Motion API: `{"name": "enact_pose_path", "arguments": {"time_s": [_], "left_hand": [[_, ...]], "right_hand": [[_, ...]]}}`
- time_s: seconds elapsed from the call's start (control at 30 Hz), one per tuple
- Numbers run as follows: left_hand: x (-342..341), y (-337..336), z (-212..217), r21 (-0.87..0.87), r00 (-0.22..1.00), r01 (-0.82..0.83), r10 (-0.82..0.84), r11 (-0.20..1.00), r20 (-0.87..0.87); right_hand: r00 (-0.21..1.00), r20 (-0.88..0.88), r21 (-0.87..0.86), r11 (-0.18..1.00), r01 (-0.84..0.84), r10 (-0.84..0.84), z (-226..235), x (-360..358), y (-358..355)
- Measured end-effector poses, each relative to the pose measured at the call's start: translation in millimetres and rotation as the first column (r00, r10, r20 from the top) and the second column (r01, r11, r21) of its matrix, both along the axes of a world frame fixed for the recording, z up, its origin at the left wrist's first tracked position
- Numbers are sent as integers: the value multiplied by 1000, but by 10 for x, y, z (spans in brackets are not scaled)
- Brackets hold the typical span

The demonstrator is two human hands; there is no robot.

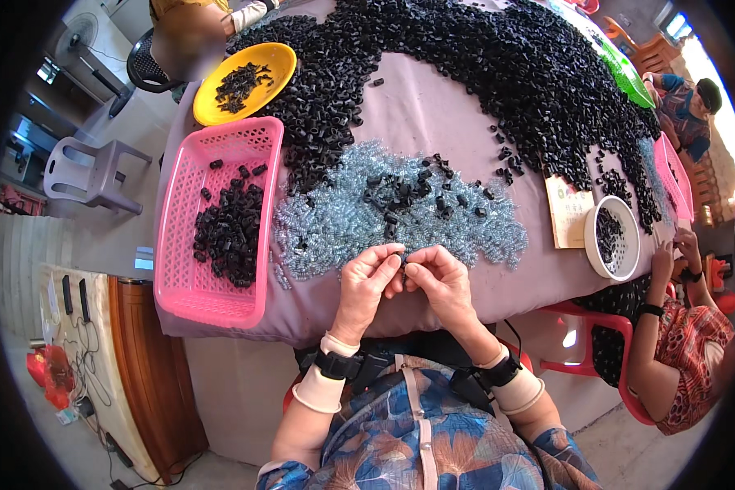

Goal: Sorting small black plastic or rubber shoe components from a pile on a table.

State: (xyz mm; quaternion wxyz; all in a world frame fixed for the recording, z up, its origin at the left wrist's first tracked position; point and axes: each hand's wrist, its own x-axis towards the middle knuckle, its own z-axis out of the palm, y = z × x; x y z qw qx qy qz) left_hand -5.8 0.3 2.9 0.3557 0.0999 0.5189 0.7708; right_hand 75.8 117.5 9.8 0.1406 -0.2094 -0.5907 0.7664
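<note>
The left hand (366, 282) and the right hand (439, 282) met fingertip to fingertip at the near edge of the worktop (433, 122), both pinched shut on a small black piece (402, 260) held between them. Just beyond lay a heap of clear bluish pieces (343, 216) with black ones scattered on it. To the left stood a pink basket (180, 245) partly filled with black pieces. Farther off spread a broad mass of black pieces (531, 73) and a yellow bowl (278, 59).

Glossy pink plastic basket (180, 245), matt cloth table cover (433, 114)
</note>
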Motion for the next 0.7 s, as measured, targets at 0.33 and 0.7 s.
{"name": "enact_pose_path", "arguments": {"time_s": [0.33, 0.7], "left_hand": [[-30, -21, 16, 25, 997, 37, -39, 999, 70], [-71, -48, 29, 146, 964, 8, -47, 989, 263]], "right_hand": [[998, -16, 55, 997, -62, 62, 55, -20, -81], [982, -46, 292, 942, -164, 185, 102, -151, -18]]}}
